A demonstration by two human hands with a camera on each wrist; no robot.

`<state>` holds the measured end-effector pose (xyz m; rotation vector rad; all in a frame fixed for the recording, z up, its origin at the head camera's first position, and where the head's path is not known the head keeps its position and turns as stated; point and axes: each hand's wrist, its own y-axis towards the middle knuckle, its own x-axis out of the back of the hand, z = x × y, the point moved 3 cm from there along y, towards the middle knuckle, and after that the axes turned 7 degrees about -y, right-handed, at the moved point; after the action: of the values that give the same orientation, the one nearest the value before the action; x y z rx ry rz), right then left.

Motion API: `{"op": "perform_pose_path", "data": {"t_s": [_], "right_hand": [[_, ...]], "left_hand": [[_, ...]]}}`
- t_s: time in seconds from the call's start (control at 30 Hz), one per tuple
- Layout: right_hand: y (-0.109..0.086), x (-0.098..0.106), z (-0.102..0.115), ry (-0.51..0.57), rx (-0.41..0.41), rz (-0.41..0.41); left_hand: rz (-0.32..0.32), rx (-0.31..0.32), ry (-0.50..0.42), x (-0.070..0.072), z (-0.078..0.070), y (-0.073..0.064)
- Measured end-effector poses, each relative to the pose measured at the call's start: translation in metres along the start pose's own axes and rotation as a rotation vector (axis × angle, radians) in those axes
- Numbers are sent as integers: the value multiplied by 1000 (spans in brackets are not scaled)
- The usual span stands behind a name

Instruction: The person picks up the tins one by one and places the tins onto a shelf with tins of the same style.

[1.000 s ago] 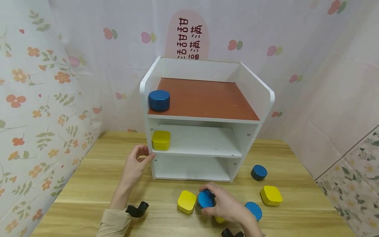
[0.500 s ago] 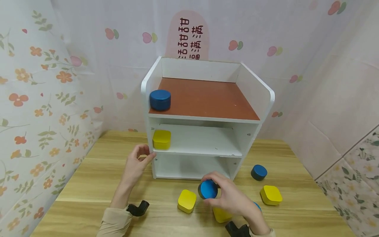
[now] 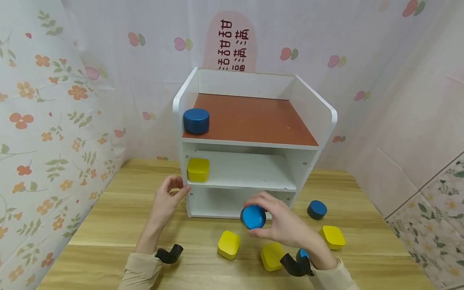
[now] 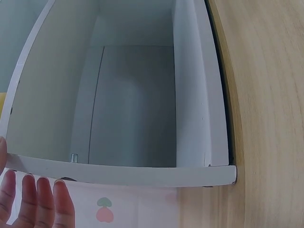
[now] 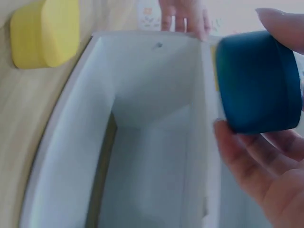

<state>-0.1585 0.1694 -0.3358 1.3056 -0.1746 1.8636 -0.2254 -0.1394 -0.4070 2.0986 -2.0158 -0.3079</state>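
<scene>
My right hand holds a round blue tin between thumb and fingers, raised in front of the bottom compartment of a white shelf unit. In the right wrist view the blue tin is tilted, its side toward the camera. My left hand is at the unit's left side panel, thumb on the front edge and fingers along the outside. The left wrist view shows these fingers beside the panel. Another blue tin stands on the brown top at left, and a square yellow tin on the middle shelf at left.
On the wooden table lie a yellow tin, a second yellow tin below my right hand, and a third yellow tin at right. A blue tin sits near it; another blue tin is partly behind my wrist.
My right hand has lifted the blue tin off the table and brought it forward and up toward the shelf unit, tilting it. The left hand has stayed at the side panel.
</scene>
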Motion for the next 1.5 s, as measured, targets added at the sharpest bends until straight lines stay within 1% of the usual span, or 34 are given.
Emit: {"op": "perform_pose_path", "data": {"t_s": [0.13,0.3,0.43,0.53,0.67,0.8,0.93,1.13,1.27,1.5], "right_hand": [[10,17,8,-14,33,-38],[21,37,17,1,65,-66],[33,51,25,4,126,-69],[42,59,31,-25,177,-69],[57,72,39,-49,206,-58],[71,84,45,-72,218,-42],[85,96,49,-70,199,-15],[108,119,54,36,123,-4],[126,129,54,100,79,-6],[150,135,48,82,0,-14]], "left_hand": [[-3,-1,0,0,0,1],[-5,-6,0,0,0,1],[-6,-3,1,-1,-1,0],[-5,-3,2,-1,0,0],[-6,-6,1,-2,0,0],[-6,-5,-7,-2,-1,-1],[-10,-2,-14,-3,-1,-1],[-6,-2,-7,-1,-1,-1],[-7,-2,-3,-1,0,-1],[-12,-3,0,-1,0,0]]}}
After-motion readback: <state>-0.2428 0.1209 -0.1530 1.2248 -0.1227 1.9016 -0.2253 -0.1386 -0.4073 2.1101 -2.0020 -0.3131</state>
